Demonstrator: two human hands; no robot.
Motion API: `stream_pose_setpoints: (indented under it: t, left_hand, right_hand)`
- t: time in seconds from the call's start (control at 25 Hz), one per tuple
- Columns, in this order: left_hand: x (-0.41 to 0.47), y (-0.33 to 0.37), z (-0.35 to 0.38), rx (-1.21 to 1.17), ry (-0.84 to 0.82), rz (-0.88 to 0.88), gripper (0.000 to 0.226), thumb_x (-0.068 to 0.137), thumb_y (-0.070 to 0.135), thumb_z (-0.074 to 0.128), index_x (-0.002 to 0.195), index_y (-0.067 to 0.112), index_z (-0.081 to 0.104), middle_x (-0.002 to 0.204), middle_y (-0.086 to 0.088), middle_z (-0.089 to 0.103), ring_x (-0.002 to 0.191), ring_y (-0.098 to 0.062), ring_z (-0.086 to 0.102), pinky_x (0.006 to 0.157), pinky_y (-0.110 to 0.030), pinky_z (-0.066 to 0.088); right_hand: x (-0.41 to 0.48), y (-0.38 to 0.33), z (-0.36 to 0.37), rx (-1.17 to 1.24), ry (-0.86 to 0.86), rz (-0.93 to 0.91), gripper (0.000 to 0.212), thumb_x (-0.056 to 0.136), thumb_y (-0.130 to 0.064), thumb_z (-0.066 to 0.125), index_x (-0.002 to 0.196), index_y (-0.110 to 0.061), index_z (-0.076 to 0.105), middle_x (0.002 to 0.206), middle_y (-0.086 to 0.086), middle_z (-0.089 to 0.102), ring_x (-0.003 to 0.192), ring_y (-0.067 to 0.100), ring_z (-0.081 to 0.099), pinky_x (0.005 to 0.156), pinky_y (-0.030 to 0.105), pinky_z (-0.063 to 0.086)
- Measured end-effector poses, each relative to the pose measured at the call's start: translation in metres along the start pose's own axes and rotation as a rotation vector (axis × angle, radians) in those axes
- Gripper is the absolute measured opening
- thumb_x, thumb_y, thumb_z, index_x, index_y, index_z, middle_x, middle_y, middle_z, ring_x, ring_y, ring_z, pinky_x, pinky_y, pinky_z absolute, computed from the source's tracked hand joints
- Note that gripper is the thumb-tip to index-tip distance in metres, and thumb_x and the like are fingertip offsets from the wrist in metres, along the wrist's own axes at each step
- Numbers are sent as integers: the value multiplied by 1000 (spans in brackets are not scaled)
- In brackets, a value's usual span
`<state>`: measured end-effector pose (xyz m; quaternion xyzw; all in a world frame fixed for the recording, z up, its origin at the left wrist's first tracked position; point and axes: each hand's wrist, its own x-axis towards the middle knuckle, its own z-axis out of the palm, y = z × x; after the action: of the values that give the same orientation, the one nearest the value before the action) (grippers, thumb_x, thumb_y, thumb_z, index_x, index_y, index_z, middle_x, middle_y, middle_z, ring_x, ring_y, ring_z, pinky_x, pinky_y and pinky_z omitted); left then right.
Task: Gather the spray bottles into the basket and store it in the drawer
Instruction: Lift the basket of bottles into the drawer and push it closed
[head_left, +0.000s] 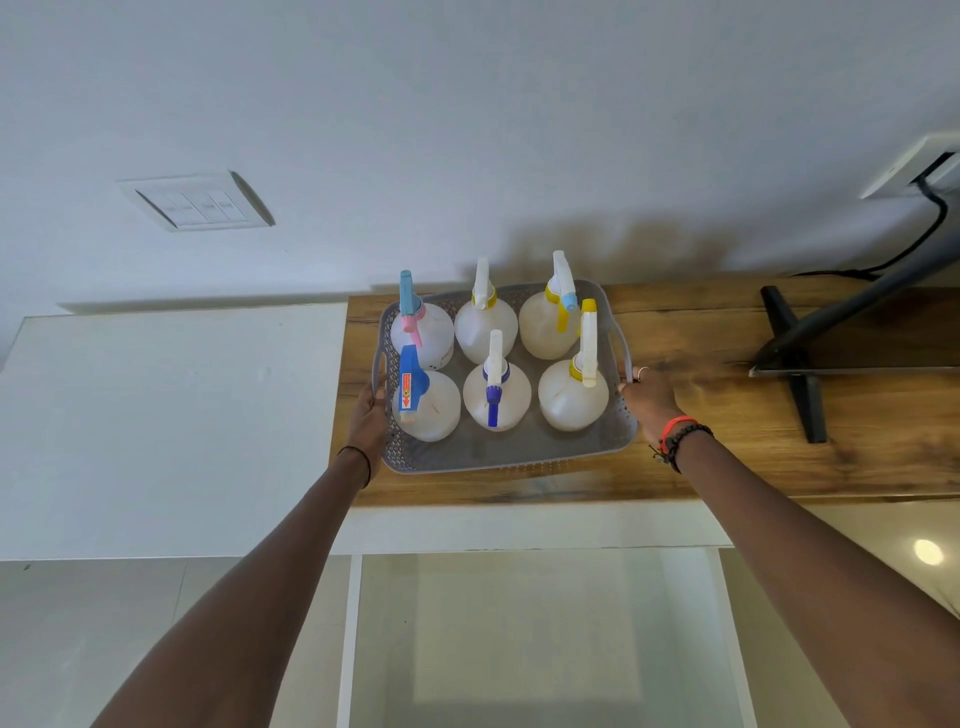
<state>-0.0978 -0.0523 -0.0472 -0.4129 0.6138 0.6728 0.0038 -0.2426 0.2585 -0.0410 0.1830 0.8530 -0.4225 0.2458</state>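
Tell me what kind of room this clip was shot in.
Probably a home living room or bedroom. A TV on a black stand sits on a wooden counter against a white wall with a switch panel. Both hands grip a grey basket of spray bottles above an open white drawer.

Six spray bottles (497, 387) stand in the basket (498, 457) on the countertop (727, 441).

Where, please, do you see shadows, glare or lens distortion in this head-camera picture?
In the head view, the spray bottles in the basket cast a soft dark shadow on the white wall behind; a round bright reflection sits on the glossy floor at lower right; the wide-angle lens tilts the wall switch plate and stretches both forearms toward the corners; focus looks fairly even, slightly soft overall.
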Motion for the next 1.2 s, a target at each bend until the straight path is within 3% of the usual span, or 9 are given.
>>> stream_pose_setpoints:
  t: [0.12,0.28,0.36,0.6,0.8,0.92,1.04,1.12,1.2]
  left_hand:
    - [-6,-5,-4,24,8,-4,39,101,24,40,138,14,42,130,-15,56,107,-19,56,67,-23,51]
    - [-18,-15,-11,94,7,9,40,100,23,42,139,15,41,131,-15,56,111,-20,56,69,-22,51]
    - [-27,-20,-13,145,11,32,40,100,24,40,140,14,40,133,-15,54,115,-22,54,79,-24,51]
    - [-62,-37,-19,166,19,17,39,101,18,39,139,11,42,133,-20,53,125,-34,50,104,-50,45]
    - [-102,-49,-22,171,15,20,37,101,17,38,137,9,43,127,-21,57,109,-28,58,87,-37,51]
    - [-122,-58,-24,186,20,12,38,101,20,38,138,11,43,128,-20,57,119,-33,55,93,-40,48]
    - [-144,-67,-25,192,38,6,39,101,22,37,138,12,43,126,-20,59,111,-30,58,89,-38,50]
    - [-157,-74,-26,192,37,-4,38,102,21,36,138,11,43,126,-18,59,104,-23,57,80,-30,51]
    - [-167,-82,-28,185,33,-23,39,102,21,35,138,9,43,129,-19,57,109,-26,57,84,-32,50]
  right_hand:
    - [-6,7,1,-5,16,8,41,95,-2,42,136,-1,48,111,16,57,91,22,49,76,28,39]
    - [-20,21,3,11,36,21,38,95,-1,42,131,0,54,102,11,55,90,21,49,74,28,38]
    - [-29,30,2,11,38,21,38,95,0,41,131,0,54,104,12,56,91,21,48,75,29,39]
    - [-65,59,-4,17,48,16,36,94,0,42,126,-3,58,120,21,63,101,33,57,77,31,43]
    - [-97,86,-11,25,43,20,37,94,1,42,127,1,57,120,24,63,99,33,58,77,31,42]
    - [-113,102,-15,17,50,35,33,93,0,43,122,4,58,112,26,64,88,29,54,73,32,40]
    - [-130,117,-21,13,63,34,27,93,1,44,112,10,59,109,29,63,87,31,54,72,33,38]
    - [-141,126,-24,36,68,32,29,93,2,43,116,8,60,109,28,64,87,32,55,71,33,39]
    - [-153,135,-26,49,71,34,33,93,1,43,121,3,60,111,25,65,91,33,57,75,37,44]
